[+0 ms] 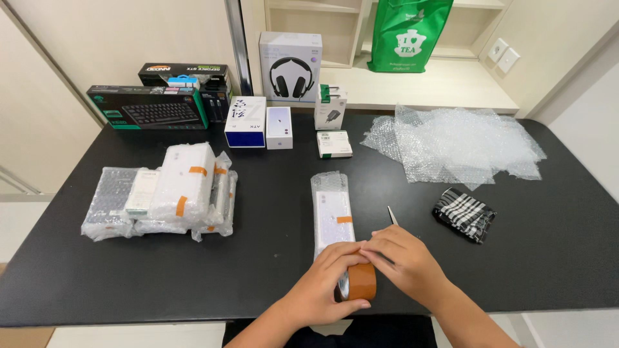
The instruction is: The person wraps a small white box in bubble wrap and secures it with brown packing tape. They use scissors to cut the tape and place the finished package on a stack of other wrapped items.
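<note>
My left hand [325, 283] grips a brown roll of packing tape [360, 282] near the table's front edge. My right hand [406, 258] rests on top of the roll, fingers at the tape's edge, and holds scissors whose tip [392, 214] pokes out above the hand. Just beyond both hands lies a slim white box wrapped in bubble wrap [332, 212], with one short strip of brown tape across it.
On the black table [271, 258], wrapped and taped parcels [167, 193] are piled at left. Sheets of bubble wrap [458, 142] lie at back right, a black-and-white checked pouch [464, 214] at right. Product boxes [255, 121] line the back edge; a green bag [409, 32] hangs behind.
</note>
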